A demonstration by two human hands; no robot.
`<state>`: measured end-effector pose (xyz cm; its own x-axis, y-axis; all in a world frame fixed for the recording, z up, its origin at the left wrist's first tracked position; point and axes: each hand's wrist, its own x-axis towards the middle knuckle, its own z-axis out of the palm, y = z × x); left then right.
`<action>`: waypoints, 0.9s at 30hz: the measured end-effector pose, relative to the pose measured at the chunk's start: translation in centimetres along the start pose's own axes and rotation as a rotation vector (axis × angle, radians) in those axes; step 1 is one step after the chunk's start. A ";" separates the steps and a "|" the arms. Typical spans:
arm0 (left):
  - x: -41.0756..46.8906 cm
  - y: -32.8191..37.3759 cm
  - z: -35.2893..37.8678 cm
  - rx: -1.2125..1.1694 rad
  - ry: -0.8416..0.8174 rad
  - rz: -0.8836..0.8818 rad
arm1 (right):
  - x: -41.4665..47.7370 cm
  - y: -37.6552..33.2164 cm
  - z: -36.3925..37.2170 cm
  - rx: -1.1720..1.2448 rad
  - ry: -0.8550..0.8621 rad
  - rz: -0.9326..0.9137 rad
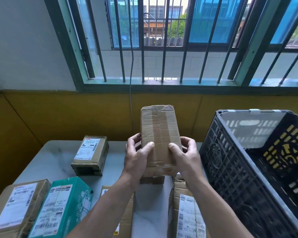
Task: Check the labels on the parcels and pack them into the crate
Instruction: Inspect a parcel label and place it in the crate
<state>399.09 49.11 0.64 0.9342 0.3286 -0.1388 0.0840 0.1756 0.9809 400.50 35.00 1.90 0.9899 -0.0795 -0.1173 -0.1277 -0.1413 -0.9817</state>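
A tall brown cardboard parcel point(159, 127) is held upright above the table, its taped side facing me and no label showing. My left hand point(138, 157) grips its lower left edge and my right hand point(186, 155) grips its lower right edge, thumbs on the front. A black plastic crate point(234, 169) stands at the right, tilted toward me, its inside bare as far as I see. Other labelled parcels lie on the table: a brown one point(91, 153) at the back left, a teal one point(65, 206) and a brown one point(17, 208) at the front left.
Another labelled brown parcel point(187, 213) lies at the front right beside the crate, and one point(126, 213) is partly hidden under my left forearm. The white table point(55, 162) ends against a yellow wall below a barred window point(162, 48).
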 end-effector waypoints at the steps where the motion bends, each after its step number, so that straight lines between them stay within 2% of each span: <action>1: 0.0 -0.1 0.0 0.006 0.004 0.006 | 0.0 0.0 0.0 0.005 -0.004 -0.002; 27: -0.2 -0.1 0.5 -0.028 0.031 0.043 | 0.5 0.7 0.0 0.038 -0.017 -0.060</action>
<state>399.05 48.60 0.64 0.9254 0.3652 -0.1011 0.0338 0.1864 0.9819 400.87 34.82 1.17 0.9967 -0.0553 -0.0599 -0.0656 -0.1078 -0.9920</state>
